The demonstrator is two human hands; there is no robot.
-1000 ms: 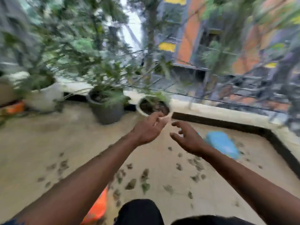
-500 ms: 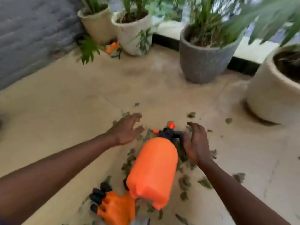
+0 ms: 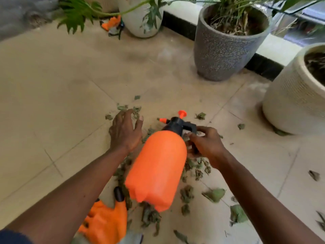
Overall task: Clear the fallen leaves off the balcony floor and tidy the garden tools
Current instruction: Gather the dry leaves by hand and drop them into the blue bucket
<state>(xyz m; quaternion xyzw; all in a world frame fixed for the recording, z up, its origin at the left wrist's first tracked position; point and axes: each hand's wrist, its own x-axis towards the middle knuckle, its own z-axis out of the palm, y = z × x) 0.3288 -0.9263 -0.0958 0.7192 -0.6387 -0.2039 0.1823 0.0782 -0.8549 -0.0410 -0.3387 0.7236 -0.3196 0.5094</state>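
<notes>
The right hand closes its fingers round the black handle of the orange sprayer, which lies on its side between both hands, likely to lift it clear of the leaves scattered under and around it. The left hand, just beside the sprayer, is spread flat and empty over leaves, seemingly ready to gather them.

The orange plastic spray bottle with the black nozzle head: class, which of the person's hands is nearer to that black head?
Right. The right hand grips the handle of the orange plastic spray bottle at its black head. The left hand rests spread on leaves left of the bottle.
</notes>
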